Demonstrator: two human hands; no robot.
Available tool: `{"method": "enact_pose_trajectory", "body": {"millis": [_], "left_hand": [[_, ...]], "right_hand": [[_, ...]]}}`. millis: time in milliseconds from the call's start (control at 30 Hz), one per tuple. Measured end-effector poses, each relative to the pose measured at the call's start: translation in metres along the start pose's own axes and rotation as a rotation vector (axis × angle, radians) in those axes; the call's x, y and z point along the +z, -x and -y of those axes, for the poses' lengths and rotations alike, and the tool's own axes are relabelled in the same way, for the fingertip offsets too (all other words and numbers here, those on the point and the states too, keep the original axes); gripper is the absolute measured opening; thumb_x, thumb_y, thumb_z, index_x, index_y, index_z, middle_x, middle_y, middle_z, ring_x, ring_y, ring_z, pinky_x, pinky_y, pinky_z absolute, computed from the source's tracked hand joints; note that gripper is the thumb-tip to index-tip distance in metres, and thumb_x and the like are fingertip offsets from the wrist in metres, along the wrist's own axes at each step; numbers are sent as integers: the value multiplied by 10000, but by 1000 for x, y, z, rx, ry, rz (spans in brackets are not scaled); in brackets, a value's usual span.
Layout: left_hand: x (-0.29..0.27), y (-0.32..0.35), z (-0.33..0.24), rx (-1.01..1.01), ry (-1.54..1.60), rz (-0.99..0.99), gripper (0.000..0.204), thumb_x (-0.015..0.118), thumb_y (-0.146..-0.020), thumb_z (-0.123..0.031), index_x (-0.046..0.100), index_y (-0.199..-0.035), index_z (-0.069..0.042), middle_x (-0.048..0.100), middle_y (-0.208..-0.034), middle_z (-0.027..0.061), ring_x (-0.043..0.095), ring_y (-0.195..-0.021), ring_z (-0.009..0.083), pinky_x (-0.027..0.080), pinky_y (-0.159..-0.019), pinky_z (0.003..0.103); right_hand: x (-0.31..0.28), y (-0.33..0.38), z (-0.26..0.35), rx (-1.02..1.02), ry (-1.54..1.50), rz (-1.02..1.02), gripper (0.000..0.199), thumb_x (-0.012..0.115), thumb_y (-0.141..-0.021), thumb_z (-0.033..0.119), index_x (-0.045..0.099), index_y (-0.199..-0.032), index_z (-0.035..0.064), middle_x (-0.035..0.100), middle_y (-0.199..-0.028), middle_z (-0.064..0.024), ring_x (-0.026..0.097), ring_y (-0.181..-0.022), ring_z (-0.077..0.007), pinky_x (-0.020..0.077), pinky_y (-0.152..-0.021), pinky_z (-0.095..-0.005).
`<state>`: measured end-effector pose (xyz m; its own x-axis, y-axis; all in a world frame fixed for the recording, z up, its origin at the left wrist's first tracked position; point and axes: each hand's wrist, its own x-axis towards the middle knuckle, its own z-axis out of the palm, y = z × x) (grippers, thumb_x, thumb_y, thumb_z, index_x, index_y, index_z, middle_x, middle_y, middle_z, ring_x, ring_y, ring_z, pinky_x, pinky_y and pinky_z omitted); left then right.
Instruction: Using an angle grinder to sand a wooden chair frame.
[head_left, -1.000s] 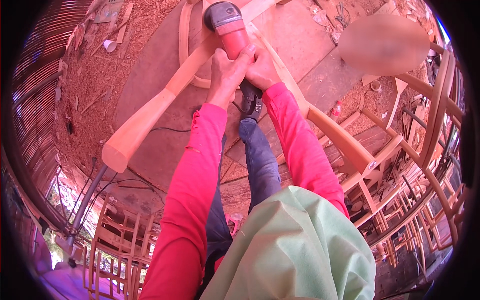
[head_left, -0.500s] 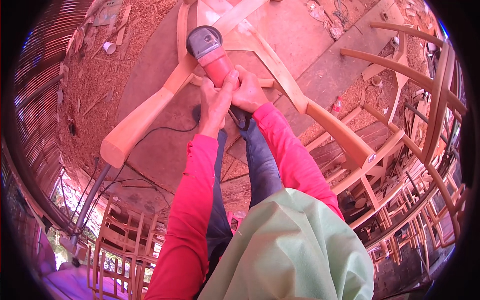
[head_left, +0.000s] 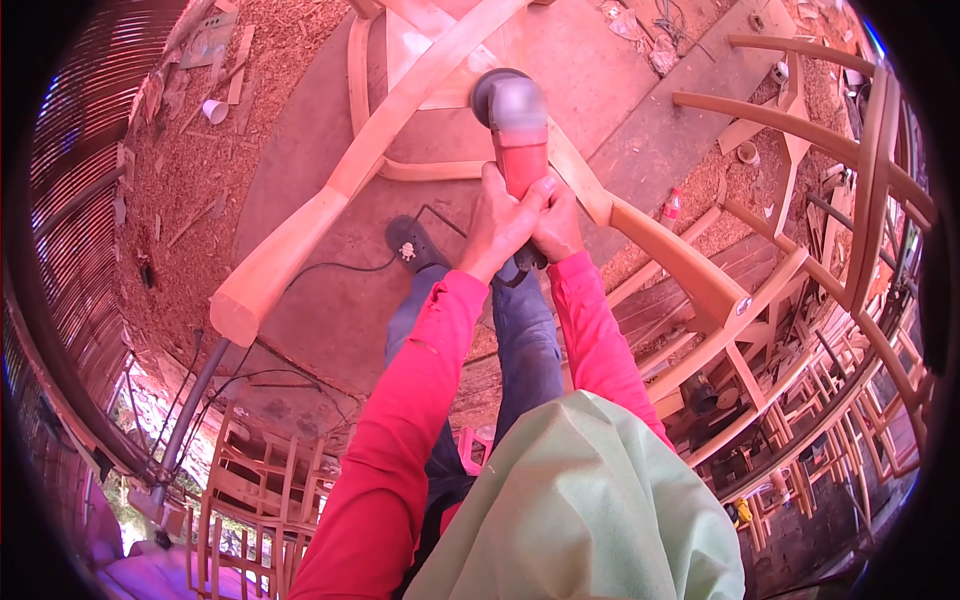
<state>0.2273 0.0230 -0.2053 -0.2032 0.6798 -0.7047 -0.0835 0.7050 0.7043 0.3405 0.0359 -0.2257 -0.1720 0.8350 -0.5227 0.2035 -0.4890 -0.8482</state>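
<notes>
Both my hands are wrapped around the red body of an angle grinder, whose dark round head points away from me. My left hand closes on it from the left, and my right hand grips its right side. Under the grinder's head lies the right-hand leg of a wooden chair frame; whether the disc touches the wood I cannot tell. The frame's thick left leg and right leg spread toward me, joined by a curved rail.
A black cord runs from the grinder across the floor, past my shoe. More wooden chair frames stand at the right, others at the lower left. A red-capped bottle and a white cup lie among wood shavings.
The grinder has moved to the right in my two hands, from the crossing of the frame to its right leg. My left shoe has come into view.
</notes>
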Motion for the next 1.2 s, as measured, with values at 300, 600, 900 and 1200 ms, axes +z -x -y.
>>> {"method": "enact_pose_trajectory", "body": {"millis": [300,600,900,1200], "left_hand": [[-43,-16,-11,-19,33,-133,597,818,-880,-414,574,-1134,69,722,-1028,277,725,-952,357,555,-832,443],[-82,-47,-37,33,14,-114,543,803,-932,-400,623,-1221,23,705,-1024,122,675,-890,151,538,-786,312],[-45,-28,-25,-17,-61,32,580,818,-882,-413,594,-1094,78,707,-1003,234,701,-895,273,553,-780,401],[-32,-23,-23,39,-131,42,563,805,-883,-395,584,-1104,74,708,-1006,269,717,-923,331,553,-802,430]], "right_hand": [[41,-28,16,-69,54,58,378,850,-810,262,630,-975,2,696,-876,-138,652,-833,-181,526,-752,-373],[78,-66,31,-101,93,14,483,861,-777,353,604,-939,-23,682,-815,-255,717,-803,-346,535,-743,-434],[39,-25,9,8,33,-63,404,884,-790,265,619,-976,23,670,-872,-86,602,-830,-145,512,-747,-351],[30,-15,5,-13,-40,-109,399,873,-802,245,644,-1039,20,681,-886,-87,612,-836,-141,521,-763,-349]]}}
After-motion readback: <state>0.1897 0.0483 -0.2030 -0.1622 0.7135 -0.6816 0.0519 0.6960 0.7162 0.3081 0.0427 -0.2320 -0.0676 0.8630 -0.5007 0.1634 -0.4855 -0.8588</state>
